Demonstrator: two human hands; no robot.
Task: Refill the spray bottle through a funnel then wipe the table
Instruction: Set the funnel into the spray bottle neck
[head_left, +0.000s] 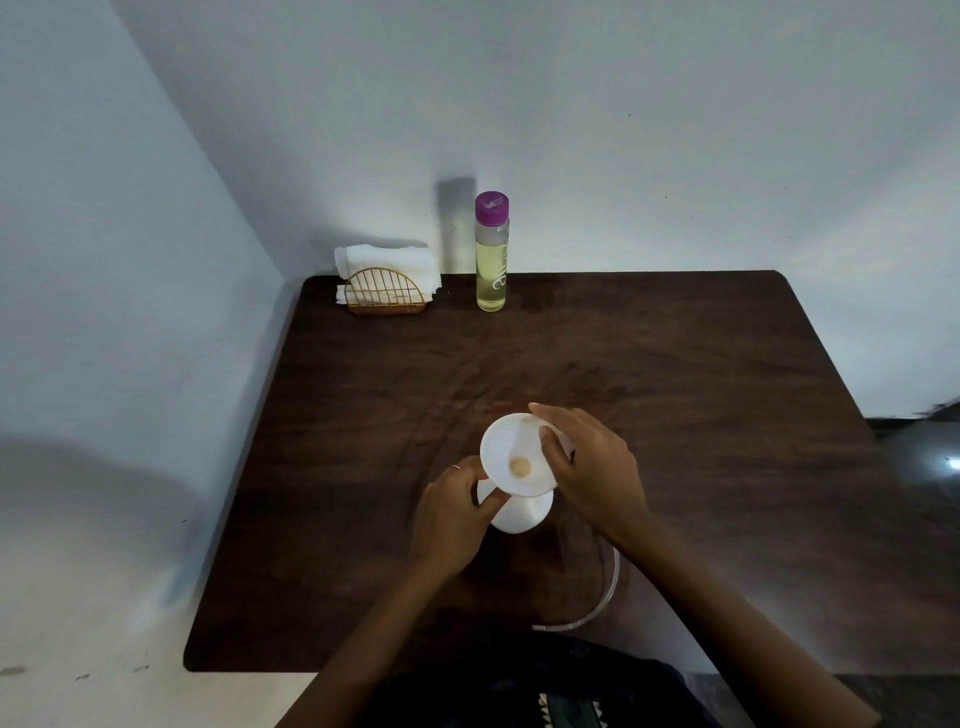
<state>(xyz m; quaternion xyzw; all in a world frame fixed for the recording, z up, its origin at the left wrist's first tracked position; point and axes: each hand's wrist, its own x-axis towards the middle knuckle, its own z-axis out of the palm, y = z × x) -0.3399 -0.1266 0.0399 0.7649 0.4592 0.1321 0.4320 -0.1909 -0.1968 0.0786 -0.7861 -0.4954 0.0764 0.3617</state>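
Note:
A white funnel (511, 452) sits in the neck of a white spray bottle (522, 512) near the middle of the dark wooden table (675, 389). My left hand (452, 519) grips the bottle from the left, thumb against it just under the funnel. My right hand (592, 473) pinches the funnel's right rim. A clear dip tube (597, 608) curves on the table under my right forearm; the spray head it belongs to is hidden. At the back stands a tall clear bottle (491, 260) of pale yellow liquid with a purple cap.
A gold wire holder (385, 296) with folded white cloths (387, 260) stands at the table's back left corner. Walls close in behind and to the left. The table's front edge runs just before my body.

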